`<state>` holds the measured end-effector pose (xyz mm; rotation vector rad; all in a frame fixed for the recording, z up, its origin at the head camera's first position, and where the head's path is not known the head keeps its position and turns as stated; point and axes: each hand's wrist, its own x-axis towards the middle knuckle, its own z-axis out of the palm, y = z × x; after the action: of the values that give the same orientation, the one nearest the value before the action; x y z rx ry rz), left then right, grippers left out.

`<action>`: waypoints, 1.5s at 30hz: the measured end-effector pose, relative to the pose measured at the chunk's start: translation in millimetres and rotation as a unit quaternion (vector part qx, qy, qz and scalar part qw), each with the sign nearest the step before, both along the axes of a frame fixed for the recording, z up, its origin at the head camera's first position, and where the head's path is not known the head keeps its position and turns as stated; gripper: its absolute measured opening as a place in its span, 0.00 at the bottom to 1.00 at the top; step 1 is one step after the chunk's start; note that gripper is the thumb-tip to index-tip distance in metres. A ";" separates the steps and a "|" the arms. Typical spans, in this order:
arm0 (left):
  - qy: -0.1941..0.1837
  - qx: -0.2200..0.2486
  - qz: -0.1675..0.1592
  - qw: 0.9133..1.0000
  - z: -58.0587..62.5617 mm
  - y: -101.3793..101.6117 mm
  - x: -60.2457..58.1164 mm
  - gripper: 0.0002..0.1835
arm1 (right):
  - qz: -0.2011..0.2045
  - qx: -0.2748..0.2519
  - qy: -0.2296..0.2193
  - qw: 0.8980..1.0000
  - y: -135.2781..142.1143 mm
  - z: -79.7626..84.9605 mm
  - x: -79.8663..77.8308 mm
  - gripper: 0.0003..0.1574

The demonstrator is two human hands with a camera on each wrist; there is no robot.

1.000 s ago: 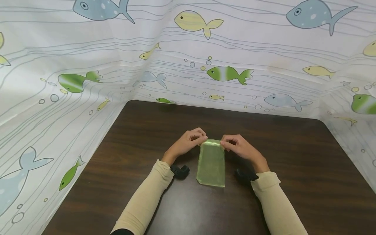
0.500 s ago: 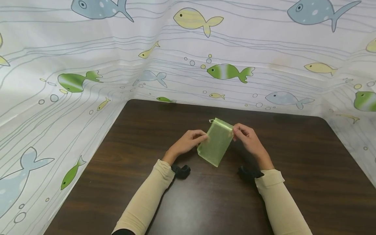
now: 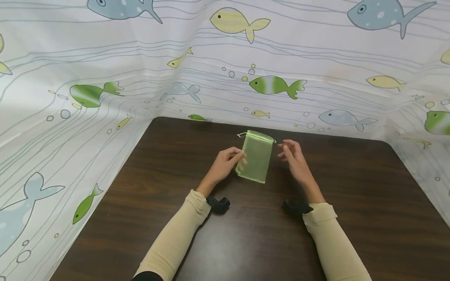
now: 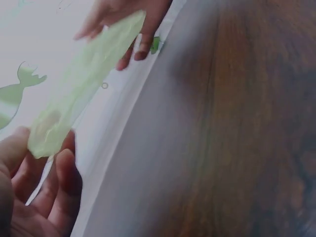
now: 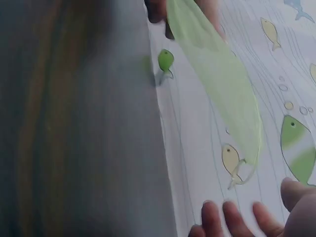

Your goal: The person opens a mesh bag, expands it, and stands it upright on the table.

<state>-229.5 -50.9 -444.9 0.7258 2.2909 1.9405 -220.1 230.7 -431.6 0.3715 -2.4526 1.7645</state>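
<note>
A sheer green drawstring pouch (image 3: 257,158) is held above the brown table, its corded mouth at the far end and its bottom edge toward me. My left hand (image 3: 226,164) pinches the pouch's left side near the bottom; some fingers show through the mesh. In the left wrist view the pouch (image 4: 84,89) is seen nearly edge-on, rising from the left fingers. My right hand (image 3: 294,158) stands apart on the right, fingers spread and holding nothing. A small cord loop (image 5: 242,172) hangs from the pouch's near end in the right wrist view, just off the right fingertips.
The dark wood table (image 3: 239,242) lies beneath both hands. A white curtain printed with fish (image 3: 302,47) rises along its back and sides. Black wrist mounts (image 3: 218,205) sit at the cuffs of the beige sleeves (image 3: 175,234).
Both hands first gripped the pouch's mouth. The pouch has since swung up and away, the left hand shifting to its lower side. My right hand has let go.
</note>
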 end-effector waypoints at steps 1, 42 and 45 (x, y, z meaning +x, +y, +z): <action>0.004 0.005 0.009 1.000 -0.3 0.8 0.2 0.13 | -0.002 0.007 -0.019 1.000 -2.3 -0.2 0.7 0.29; -0.113 0.130 -0.050 0.984 -1.5 11.2 4.0 0.14 | 0.068 0.083 -0.069 0.992 -19.5 5.4 6.7 0.20; -0.108 0.138 -0.026 0.984 -1.8 11.6 4.0 0.14 | 0.075 0.083 -0.066 0.991 -19.3 5.5 6.5 0.19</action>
<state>-225.6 -39.3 -446.7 0.5539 1.8849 2.2165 -213.6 211.4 -426.1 0.4796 -2.7429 1.6940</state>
